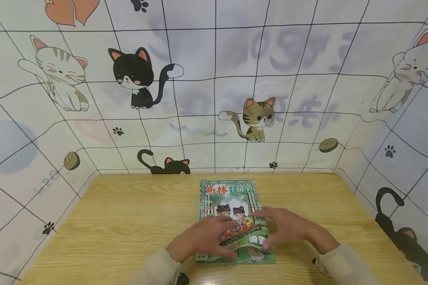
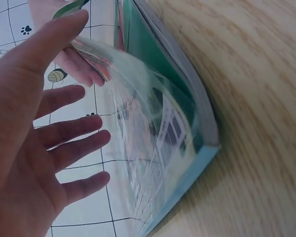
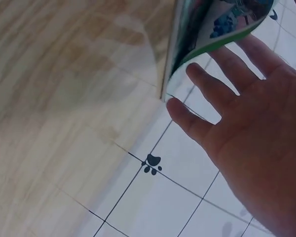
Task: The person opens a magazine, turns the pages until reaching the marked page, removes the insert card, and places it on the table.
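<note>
On the desk point(image 1: 139, 209), the magazine point(image 1: 243, 221) lies near the middle of the back edge, its top end just short of it, with the front cover point(image 2: 138, 118) bowed up at the bottom end. Each grip is spread, fingers parted and fairly straight, the left hand point(image 1: 208, 235) over the cover and the right hand point(image 1: 292, 227) at its right side. Raising the cover's loose edge evenly should avoid a crease, the left hand steadying the spine.

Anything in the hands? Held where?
Can't tell: the magazine's cover bows up near its lower edge, between left hand and right hand; no clear pinch shows.
</note>
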{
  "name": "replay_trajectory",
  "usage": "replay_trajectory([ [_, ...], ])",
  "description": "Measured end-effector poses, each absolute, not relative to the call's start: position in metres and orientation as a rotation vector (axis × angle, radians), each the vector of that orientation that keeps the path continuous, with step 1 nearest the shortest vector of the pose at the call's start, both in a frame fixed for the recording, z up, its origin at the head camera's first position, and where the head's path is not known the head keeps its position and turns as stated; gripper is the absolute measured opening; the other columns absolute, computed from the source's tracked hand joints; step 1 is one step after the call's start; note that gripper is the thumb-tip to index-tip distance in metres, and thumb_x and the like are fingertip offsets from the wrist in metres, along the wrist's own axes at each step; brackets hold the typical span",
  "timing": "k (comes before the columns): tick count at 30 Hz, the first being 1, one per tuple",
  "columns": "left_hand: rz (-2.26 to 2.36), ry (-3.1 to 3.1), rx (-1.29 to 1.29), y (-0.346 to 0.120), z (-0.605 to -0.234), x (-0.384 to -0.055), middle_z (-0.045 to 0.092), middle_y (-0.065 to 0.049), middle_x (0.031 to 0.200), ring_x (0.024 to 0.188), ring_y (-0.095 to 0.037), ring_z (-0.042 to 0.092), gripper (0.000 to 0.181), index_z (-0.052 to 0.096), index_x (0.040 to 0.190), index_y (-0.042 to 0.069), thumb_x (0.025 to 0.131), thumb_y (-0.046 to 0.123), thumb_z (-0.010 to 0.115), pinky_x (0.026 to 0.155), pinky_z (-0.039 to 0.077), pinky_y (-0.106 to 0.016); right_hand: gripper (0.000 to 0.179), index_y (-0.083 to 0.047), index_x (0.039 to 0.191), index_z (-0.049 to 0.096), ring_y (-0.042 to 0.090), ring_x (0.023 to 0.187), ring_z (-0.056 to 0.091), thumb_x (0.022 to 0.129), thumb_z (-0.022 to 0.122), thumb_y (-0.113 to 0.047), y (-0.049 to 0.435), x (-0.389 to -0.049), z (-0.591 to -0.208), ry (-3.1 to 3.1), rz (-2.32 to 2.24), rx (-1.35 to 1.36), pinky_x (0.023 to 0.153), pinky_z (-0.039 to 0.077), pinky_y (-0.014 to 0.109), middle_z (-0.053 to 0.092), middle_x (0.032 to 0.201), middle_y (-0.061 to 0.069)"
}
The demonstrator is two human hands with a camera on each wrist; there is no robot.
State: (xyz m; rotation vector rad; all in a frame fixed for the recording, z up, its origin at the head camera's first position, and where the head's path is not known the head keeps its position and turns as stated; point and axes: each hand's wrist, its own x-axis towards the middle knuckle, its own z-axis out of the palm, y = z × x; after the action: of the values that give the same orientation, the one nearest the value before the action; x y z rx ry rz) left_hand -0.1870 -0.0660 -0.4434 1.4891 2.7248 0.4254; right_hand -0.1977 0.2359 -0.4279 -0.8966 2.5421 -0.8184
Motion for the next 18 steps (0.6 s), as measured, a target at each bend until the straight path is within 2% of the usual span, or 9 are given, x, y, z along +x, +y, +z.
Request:
replay_trajectory([
  [3,0.439,2.767,1.467,-0.068,-0.439,-0.185,0.061,-0.006,0.134,0.096,-0.01,0.066,0.072,0.056,0.14,0.015,0.086,0.062,0.066,0.093,0.052,-0.036,0.089,-0.006,0.149,0.044,0.052,0.137,0.036,0.079,0.079,-0.05,0.239,-0.199,-0.425,2.509,-0.837,-0.897,0.103,0.032,0.07,0.04,0.151,0.026],
  [5,0.434,2.806,1.442,-0.069,-0.436,-0.183,0.059,-0.008,0.138,0.096,-0.012,0.066,0.074,0.052,0.144,0.017,0.086,0.06,0.068,0.094,0.052,-0.039,0.082,-0.007,0.149,0.044,0.049,0.136,0.039,0.085,0.076,-0.046,0.242,-0.199,-0.421,2.496,-0.837,-0.889,0.102,0.035,0.069,0.043,0.15,0.022],
  [9,0.473,2.879,1.458,-0.074,-0.43,-0.18,0.053,-0.01,0.144,0.118,-0.022,0.061,0.081,0.042,0.152,0.021,0.084,0.054,0.073,0.099,0.049,-0.046,0.063,-0.012,0.15,0.045,0.046,0.136,0.041,0.097,0.062,-0.041,0.245,-0.2,-0.415,2.49,-0.883,-0.842,0.101,0.036,0.068,0.045,0.151,0.015],
  [12,0.536,2.945,1.546,-0.077,-0.43,-0.18,0.042,-0.011,0.154,0.131,-0.026,0.052,0.087,0.035,0.155,0.025,0.082,0.046,0.078,0.101,0.048,-0.046,0.054,-0.01,0.15,0.044,0.045,0.138,0.039,0.104,0.05,-0.036,0.246,-0.201,-0.411,2.513,-0.96,-0.825,0.103,0.034,0.068,0.045,0.151,0.014],
  [15,0.54,3.033,1.651,-0.082,-0.43,-0.182,0.026,-0.01,0.162,0.138,-0.026,0.045,0.091,0.031,0.156,0.026,0.08,0.039,0.08,0.105,0.045,-0.044,0.055,-0.007,0.153,0.039,0.045,0.141,0.034,0.105,0.046,-0.035,0.247,-0.202,-0.412,2.558,-1.008,-0.782,0.106,0.031,0.067,0.04,0.154,0.017],
  [18,0.407,3.132,1.738,-0.088,-0.429,-0.185,0.015,-0.009,0.166,0.147,-0.027,0.03,0.095,0.029,0.158,0.025,0.079,0.039,0.081,0.112,0.036,-0.048,0.068,-0.005,0.155,0.031,0.046,0.143,0.028,0.102,0.053,-0.04,0.247,-0.203,-0.418,2.638,-0.962,-0.717,0.108,0.027,0.068,0.032,0.157,0.021],
])
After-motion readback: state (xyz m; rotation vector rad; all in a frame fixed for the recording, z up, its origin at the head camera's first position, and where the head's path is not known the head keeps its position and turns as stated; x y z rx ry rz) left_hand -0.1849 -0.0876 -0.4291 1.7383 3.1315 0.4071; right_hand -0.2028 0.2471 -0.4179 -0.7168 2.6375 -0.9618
